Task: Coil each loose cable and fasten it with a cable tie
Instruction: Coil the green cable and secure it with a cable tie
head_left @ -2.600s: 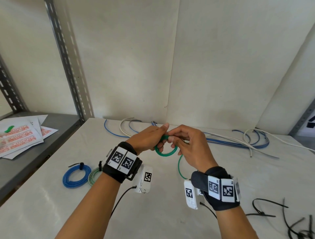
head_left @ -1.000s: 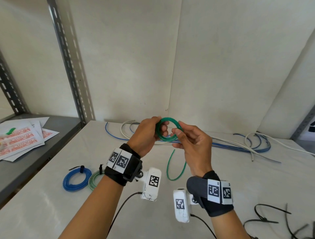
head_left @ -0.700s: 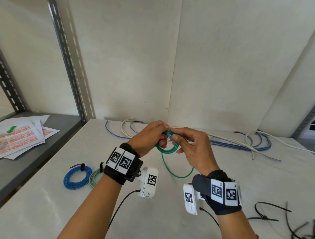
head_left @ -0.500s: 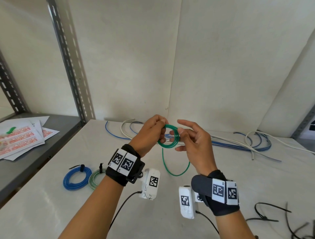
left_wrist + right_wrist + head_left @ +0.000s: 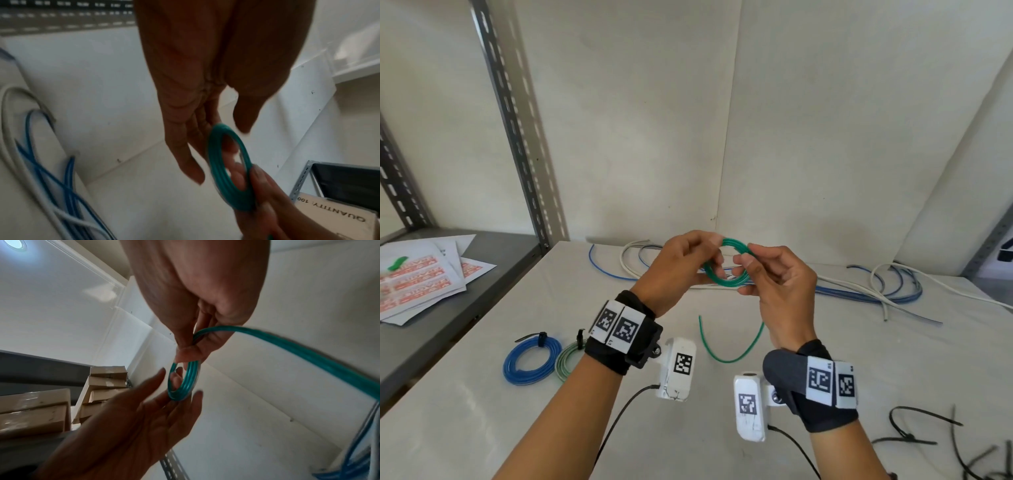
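The counter [image 5: 808,349] carries everything, wide and pale. At its 1 o'clock edge lies a tangle of loose blue and white cables [image 5: 887,291]. At 9 o'clock sit two tied coils, a blue coil [image 5: 530,359] touching a smaller pale green coil [image 5: 563,359]. Black ties [image 5: 914,435] lie at 4 o'clock.

Above the counter's middle, both hands hold the green coil [image 5: 726,263] in the air. The left hand [image 5: 678,270] has its fingers fairly straight against the coil's 9 o'clock side; whether its grip pinches cannot be told. The right hand [image 5: 780,291] pinches the coil's 3 o'clock side between thumb and fingers. A green tail [image 5: 726,356] hangs from it down to the counter.
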Demonstrator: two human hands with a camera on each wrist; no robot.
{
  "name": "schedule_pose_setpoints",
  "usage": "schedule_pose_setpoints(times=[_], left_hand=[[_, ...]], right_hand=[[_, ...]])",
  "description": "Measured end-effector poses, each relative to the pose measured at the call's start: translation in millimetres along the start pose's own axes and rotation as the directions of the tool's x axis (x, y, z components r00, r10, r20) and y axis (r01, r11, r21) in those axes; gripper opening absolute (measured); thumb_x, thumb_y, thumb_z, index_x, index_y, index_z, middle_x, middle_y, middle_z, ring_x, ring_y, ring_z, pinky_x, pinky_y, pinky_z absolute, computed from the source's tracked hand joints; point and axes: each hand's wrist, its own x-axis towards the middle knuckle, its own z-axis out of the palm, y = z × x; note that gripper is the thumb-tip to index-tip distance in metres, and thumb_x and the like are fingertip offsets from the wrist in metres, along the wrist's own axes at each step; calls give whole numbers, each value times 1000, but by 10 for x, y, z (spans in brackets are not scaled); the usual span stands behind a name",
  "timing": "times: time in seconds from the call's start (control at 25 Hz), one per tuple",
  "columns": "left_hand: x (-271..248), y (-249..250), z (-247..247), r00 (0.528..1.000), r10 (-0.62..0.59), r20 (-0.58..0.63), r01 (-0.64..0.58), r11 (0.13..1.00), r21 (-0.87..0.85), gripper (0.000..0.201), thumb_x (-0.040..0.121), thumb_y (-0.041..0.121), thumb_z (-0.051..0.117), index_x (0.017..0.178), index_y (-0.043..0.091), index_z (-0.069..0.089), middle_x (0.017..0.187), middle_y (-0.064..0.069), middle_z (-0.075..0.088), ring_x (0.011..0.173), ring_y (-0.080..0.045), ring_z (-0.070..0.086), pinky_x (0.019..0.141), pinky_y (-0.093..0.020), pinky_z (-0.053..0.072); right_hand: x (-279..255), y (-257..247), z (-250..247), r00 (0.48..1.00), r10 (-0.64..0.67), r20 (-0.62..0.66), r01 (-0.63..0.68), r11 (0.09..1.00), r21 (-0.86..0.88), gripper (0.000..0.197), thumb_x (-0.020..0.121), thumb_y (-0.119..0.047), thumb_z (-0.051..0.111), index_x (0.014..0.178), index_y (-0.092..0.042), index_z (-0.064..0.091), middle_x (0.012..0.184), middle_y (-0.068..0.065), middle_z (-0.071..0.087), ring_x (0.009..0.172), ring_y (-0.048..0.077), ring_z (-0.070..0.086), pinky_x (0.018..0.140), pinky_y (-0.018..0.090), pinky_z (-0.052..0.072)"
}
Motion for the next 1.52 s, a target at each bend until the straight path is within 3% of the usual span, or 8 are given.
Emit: schedule_pose_setpoints(times=[0.12,0.36,0.56,0.72,0.84,0.96,1.12,1.52], left_hand=[[-55,28,-100,997,-8,75,-1,992,125,27,94,7,65,118,-5,67,101,-19,74,95,-31,73,86,-42,60],[-35,4,-89,998,27,-56,-22,997,80,25,91,3,68,114,-6,69,96,-25,74,88,-33,74,76,-36,62],[2,-64,-39,989,46,-137,-48,999,-9,24,92,6,67,114,-3,70,98,-23,75,93,-35,73,81,-39,62],[-1,-61,-46,994,10,-108,-16,999,-51,25,92,7,67,116,0,69,100,-19,76,95,-32,74,80,-34,62],[-30,-22,-111,1000,-5,-18,8,988,157,29,89,15,73,117,7,71,100,-12,77,95,-26,74,84,-36,61],[-45,-34,-207,988,-93,126,47,944,326,23,88,15,75,110,8,75,92,-14,77,89,-25,75,82,-37,61],[-70,-58,-229,952,-212,219,93,885,456,17,88,16,75,103,10,78,87,-12,77,87,-26,75,83,-39,61],[5,-36,-167,989,43,-142,-40,999,22,18,89,6,70,105,-3,72,94,-22,75,83,-27,74,74,-35,62]], right_hand=[[45,-17,-111,1000,-5,27,6,999,-45,11,93,-2,66,103,-6,68,91,7,78,77,19,75,54,26,56],[29,8,-97,999,17,52,-13,997,-75,19,100,-11,59,114,-14,70,96,-4,78,84,15,75,57,28,58],[-38,54,62,994,37,-107,-31,998,60,13,97,-16,64,108,-10,64,93,8,78,83,22,75,54,30,56],[-35,77,76,996,-4,-87,8,999,49,17,94,-9,66,111,-11,65,93,6,78,84,20,75,54,28,58],[19,46,-73,997,-1,76,8,996,-89,16,95,-5,64,109,-10,70,90,3,78,80,21,74,55,29,59],[49,41,-221,933,51,355,79,936,-342,18,95,-4,65,104,-17,75,85,3,76,74,23,71,58,31,59],[54,63,-267,892,92,443,116,900,-420,23,96,-6,65,99,-25,76,84,0,74,72,19,68,57,23,52],[-25,42,27,1000,3,-19,-2,999,42,6,97,-10,63,103,-8,65,93,8,77,84,22,74,52,29,57]])
